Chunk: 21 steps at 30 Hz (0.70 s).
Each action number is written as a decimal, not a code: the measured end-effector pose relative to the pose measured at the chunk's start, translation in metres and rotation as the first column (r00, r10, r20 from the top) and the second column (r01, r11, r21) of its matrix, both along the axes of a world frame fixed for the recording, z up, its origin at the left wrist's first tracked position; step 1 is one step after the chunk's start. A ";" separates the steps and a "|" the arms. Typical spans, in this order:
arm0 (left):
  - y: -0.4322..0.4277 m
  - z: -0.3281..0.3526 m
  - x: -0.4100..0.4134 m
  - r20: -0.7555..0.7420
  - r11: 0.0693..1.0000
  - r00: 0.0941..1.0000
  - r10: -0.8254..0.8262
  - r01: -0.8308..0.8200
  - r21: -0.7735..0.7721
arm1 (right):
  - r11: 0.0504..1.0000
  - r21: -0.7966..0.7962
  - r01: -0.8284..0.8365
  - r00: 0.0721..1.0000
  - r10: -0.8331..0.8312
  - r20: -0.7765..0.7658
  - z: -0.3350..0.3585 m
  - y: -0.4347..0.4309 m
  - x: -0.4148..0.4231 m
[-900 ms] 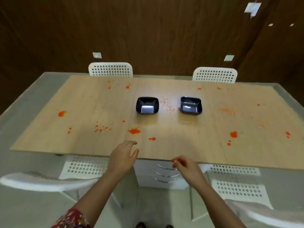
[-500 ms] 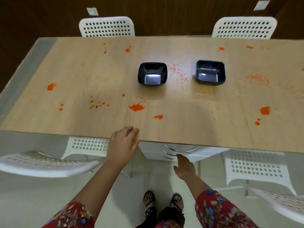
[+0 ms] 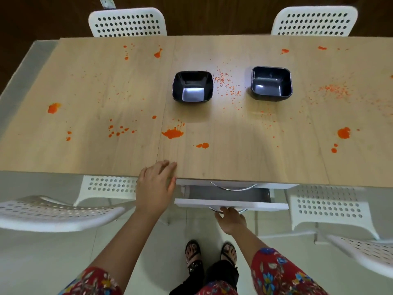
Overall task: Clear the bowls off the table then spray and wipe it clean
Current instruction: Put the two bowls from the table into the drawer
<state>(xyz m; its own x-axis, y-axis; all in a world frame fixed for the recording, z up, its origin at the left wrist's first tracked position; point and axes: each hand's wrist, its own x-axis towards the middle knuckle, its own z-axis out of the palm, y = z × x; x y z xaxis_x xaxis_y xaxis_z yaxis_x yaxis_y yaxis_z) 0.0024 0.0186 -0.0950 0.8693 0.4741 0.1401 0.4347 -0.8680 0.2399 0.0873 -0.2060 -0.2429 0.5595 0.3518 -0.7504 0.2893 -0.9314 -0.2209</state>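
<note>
Both bowls (image 3: 192, 86) (image 3: 271, 83) lie well beyond straight left fingers (image 3: 168, 167); right fingers (image 3: 225, 210) curl round drawer handle (image 3: 244, 210)

The worktop (image 3: 234, 162) was matt, pale wood-grain board, smooth to look at. On it the left bowl (image 3: 192, 86) and the right bowl (image 3: 271, 84) shone like glossy dark plastic. Around the worktop the chairs (image 3: 127, 22) were white perforated plastic. Below its near edge the drawer front (image 3: 231, 204) was smooth white and its handle (image 3: 212, 209) polished metal. My sleeves (image 3: 274, 271) were printed cloth.

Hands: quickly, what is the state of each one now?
Left hand: open, fingers rest on the table edge.
Right hand: closed, fingers curled on the drawer handle.
</note>
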 end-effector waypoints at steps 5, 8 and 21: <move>0.000 -0.001 -0.003 -0.040 1.000 0.999 -0.021 0.021 -0.002 | 0.993 -0.011 0.117 0.975 -0.117 -0.189 0.025 -0.010 -0.033; 0.001 0.001 -0.005 -0.054 0.999 0.997 -0.048 0.047 -0.015 | 0.997 -0.055 0.063 0.958 -0.076 -0.275 0.043 -0.018 -0.042; -0.014 0.047 0.033 -0.100 0.943 0.993 0.060 -0.090 -0.321 | 0.770 0.470 0.432 0.901 -0.390 -0.188 0.193 -0.011 0.058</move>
